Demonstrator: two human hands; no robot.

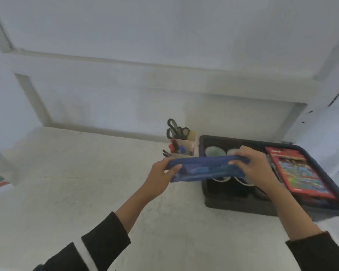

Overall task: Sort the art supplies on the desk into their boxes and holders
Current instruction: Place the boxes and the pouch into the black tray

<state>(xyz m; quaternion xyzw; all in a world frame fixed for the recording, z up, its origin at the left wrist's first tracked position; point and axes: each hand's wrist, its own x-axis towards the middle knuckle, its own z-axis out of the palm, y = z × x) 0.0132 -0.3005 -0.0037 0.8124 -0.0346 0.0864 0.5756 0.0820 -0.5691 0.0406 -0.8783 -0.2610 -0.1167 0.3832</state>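
- Blue pencil pouch [205,169] held above surface [86,182]; left hand [160,177] and right hand [252,165] fingers clamped on its ends.
- Scissors [176,130], markers already in holder [184,147]; pouch not yet stowed.

Arms extended forward; left hand [160,174], right hand [253,167] each grip blue pouch [204,170] end; fingers apparently curled
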